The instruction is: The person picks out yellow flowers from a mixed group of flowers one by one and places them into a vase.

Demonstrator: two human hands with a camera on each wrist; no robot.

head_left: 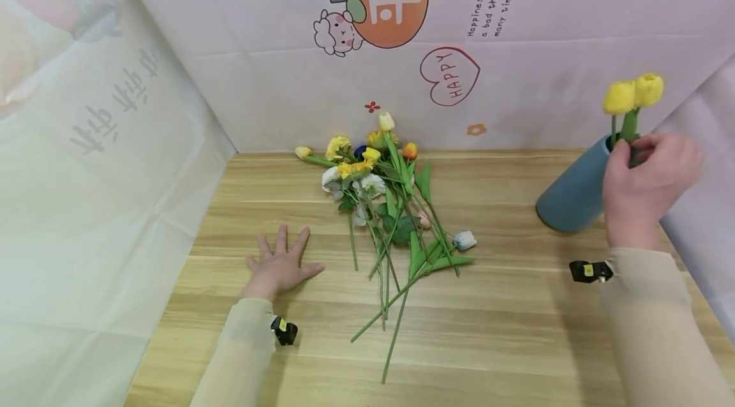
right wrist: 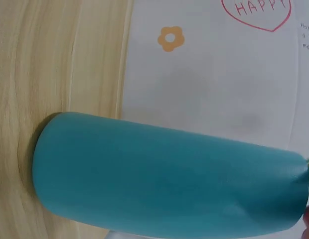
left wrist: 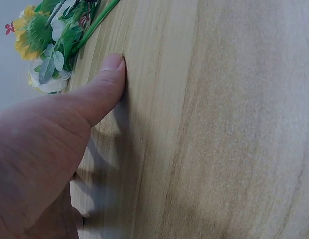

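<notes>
On the right of the head view stands a blue vase [head_left: 574,193], its side filling the right wrist view. Two yellow tulips [head_left: 619,98] rise out of its mouth, their stems going down inside. My right hand [head_left: 651,184] is at the rim, thumb and fingers pinching a yellow tulip low on its green part; the fingertips are partly hidden. Far to the left, my left hand [head_left: 279,272] rests on the wooden table [head_left: 476,343] with fingers spread, holding nothing. Beside it lies a pile of artificial flowers [head_left: 373,187], part of it showing past the thumb in the left wrist view.
Among the loose flowers are a pale blue tulip [head_left: 465,240], an orange bloom [head_left: 410,150] and a white tulip [head_left: 386,121]. Long green stems point toward the front. A printed cloth [head_left: 258,88] hangs behind the table's back edge, with more cloth at both sides.
</notes>
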